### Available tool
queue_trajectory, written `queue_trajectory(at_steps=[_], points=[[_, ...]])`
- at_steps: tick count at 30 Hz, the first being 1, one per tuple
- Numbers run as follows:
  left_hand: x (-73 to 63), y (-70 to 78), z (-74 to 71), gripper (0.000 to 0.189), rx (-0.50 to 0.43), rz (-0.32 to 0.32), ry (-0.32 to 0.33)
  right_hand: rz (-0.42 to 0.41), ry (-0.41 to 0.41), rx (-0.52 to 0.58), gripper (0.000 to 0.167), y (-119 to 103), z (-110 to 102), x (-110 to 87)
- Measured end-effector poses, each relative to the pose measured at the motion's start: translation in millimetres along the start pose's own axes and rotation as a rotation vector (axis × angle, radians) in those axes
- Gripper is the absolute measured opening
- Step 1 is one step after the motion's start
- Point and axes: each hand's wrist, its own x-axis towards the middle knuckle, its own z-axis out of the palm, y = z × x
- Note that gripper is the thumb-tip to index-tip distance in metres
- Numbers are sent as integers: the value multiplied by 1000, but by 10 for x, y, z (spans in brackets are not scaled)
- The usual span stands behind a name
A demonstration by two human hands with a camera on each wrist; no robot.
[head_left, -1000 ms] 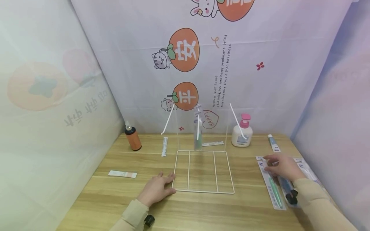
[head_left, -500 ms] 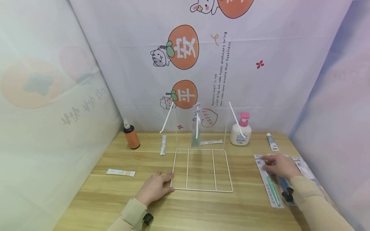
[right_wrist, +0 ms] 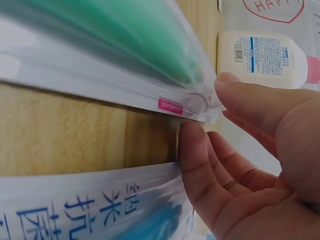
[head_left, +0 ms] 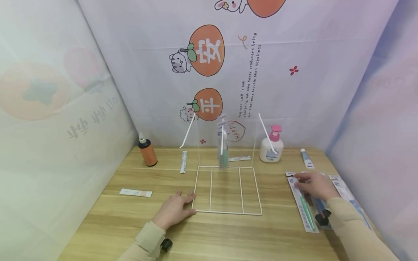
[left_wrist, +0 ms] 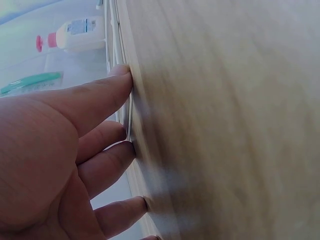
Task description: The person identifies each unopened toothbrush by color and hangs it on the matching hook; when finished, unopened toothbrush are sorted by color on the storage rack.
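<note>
My left hand (head_left: pixel 174 209) rests on the table at the near left corner of a white wire rack (head_left: pixel 226 213). Its thumb and fingers touch the base wire, fairly straight. Off to the right, my right hand (head_left: pixel 316 185) pinches the upper end of a packaged toothbrush (head_left: pixel 307 210) with a green handle. In the right wrist view, thumb and index fingertips meet the clear pack's edge. Another toothbrush pack (right_wrist: pixel 150 220), with blue inside, lies beside it, partly hidden by the hand in the head view. One green toothbrush pack (head_left: pixel 223 145) hangs upright on the rack's middle hook.
A third pack (head_left: pixel 347 195) lies far right. Behind stand a pink-topped pump bottle (head_left: pixel 271 150) and an orange bottle (head_left: pixel 148 153); a small tube (head_left: pixel 307 158) lies back right. Thin sachets (head_left: pixel 135 193) lie about the table. Two outer hooks (head_left: pixel 267 132) jut from the rack.
The head view has tilted slightly, so everything sits a little higher. Both hands stay at the same places, and the hanging pack turns slightly on its hook.
</note>
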Motion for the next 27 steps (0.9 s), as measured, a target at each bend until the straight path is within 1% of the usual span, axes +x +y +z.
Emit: queue_trajectory(at_steps=[3,8,18,22,27], points=[[3,-4,2,64,3,1,-4,-10,21,44,48,16,1,1],[1,0,0,63,9,7,-3,2,33,135,52,12,-27,-9],[-19,32,-36,62,2,17,0,-10,126,139,55,-100,-100,-54],[-29,43,-41,62,-6,22,2,-13,168,142,59,-244,-126,-66],[-34,40,-33,63,-10,16,-2,-33,210,151,61,-587,-201,-121]])
